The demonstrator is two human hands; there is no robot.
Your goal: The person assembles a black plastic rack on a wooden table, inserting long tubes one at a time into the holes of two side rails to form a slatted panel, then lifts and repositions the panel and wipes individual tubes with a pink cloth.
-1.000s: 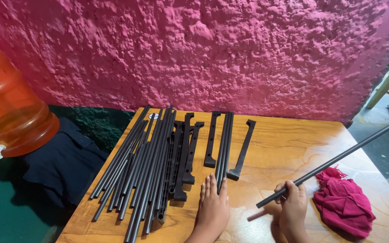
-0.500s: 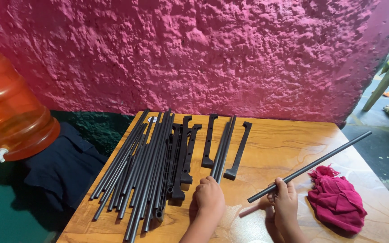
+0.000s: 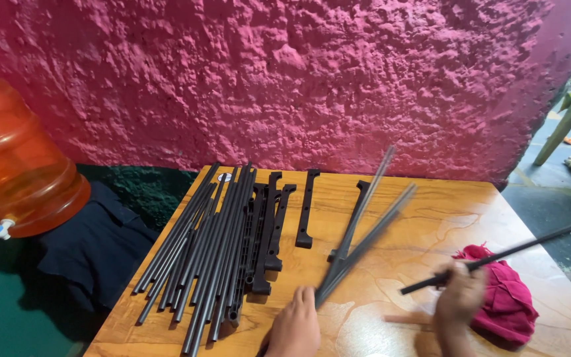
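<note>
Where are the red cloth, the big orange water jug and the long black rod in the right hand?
red cloth [image 3: 513, 311], head view, middle of the cloth.
orange water jug [image 3: 18, 172], head view, its side.
black rod [image 3: 536, 242], head view, mid-shaft.

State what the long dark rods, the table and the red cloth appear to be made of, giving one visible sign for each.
Rods: probably metal or hard plastic, matt dark grey; straight, thin and evenly coloured.
Table: wood with a glossy varnish; grain lines and a light sheen show.
Red cloth: soft woven fabric; it lies crumpled in folds.
</note>
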